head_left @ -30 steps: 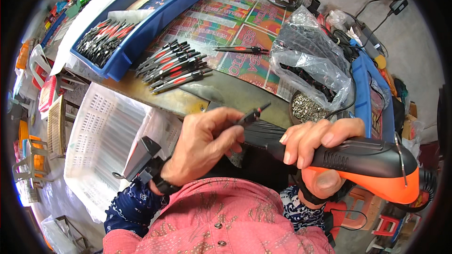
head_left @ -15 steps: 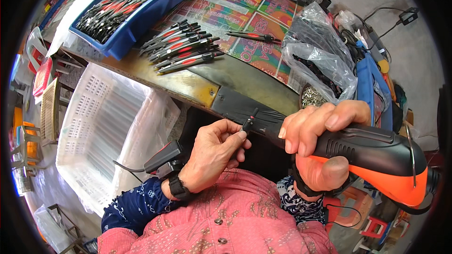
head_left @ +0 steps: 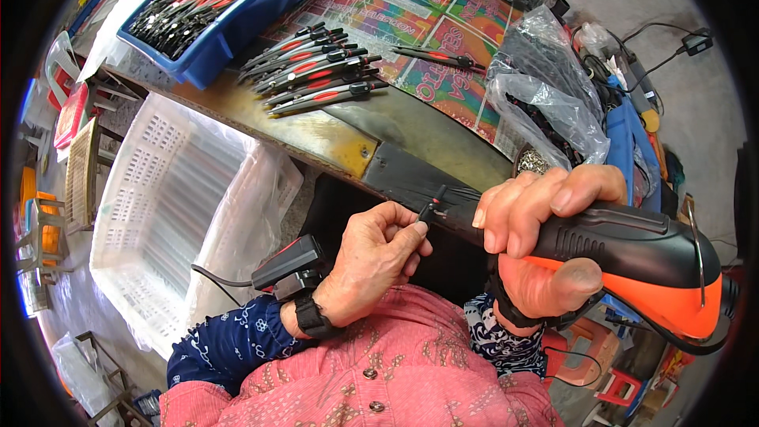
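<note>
My left hand (head_left: 387,245) pinches a small black piece (head_left: 432,207) with a thin stem between thumb and forefinger. Its kind is hard to make out. My right hand (head_left: 549,225) is wrapped round an orange and black power tool (head_left: 656,261), which looks like an electric screwdriver. The tool lies level, its dark nose pointing left at the small piece. Whether the tip touches the piece cannot be told. Beyond my hands, a row of slim silver, black and red pen-like pieces (head_left: 316,67), perhaps drawing compasses, lies on the table, with a few more (head_left: 439,57) to the right.
At the far left, a blue tray (head_left: 194,71) holds many similar pieces. A bowl of small metal parts (head_left: 531,161) sits beside a clear plastic bag (head_left: 545,87) on the right. Left of me stands a white lined basket (head_left: 150,138). Cables (head_left: 668,55) run at the right.
The whole view has shifted slightly, so the table's things sit a little further right. Both hands keep their grips, and my left hand appears slightly further right.
</note>
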Available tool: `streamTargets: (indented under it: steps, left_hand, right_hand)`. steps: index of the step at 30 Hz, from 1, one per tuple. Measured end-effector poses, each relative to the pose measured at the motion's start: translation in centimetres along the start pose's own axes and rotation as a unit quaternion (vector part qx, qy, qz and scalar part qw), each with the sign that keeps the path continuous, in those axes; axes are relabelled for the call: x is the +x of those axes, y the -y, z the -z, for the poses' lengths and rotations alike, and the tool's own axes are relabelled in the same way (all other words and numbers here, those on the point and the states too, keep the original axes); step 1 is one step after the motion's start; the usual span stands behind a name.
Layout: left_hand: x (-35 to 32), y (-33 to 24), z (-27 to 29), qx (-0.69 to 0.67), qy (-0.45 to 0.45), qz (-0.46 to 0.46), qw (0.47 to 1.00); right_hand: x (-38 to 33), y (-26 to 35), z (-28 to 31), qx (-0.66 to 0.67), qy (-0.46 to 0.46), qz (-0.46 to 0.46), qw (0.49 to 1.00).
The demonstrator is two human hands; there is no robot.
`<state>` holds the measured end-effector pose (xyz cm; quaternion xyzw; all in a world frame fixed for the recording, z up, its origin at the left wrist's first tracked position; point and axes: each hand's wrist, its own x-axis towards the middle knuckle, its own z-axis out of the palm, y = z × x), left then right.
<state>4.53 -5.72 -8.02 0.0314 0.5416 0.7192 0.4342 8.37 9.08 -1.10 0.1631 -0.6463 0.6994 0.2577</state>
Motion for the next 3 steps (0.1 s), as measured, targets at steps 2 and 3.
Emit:
streamTargets:
  steps: [2,3]
  left_hand:
    - [0.05,0.06,-0.02,0.003,0.000,0.003,1.000]
    - [0.09,0.09,0.00,0.011,-0.001,0.002,1.000]
  right_hand:
    - [0.03,-0.07,0.04,-0.009,0.005,0.003,1.000]
    - [0.04,-0.14,0.05,-0.008,0.005,0.003,1.000]
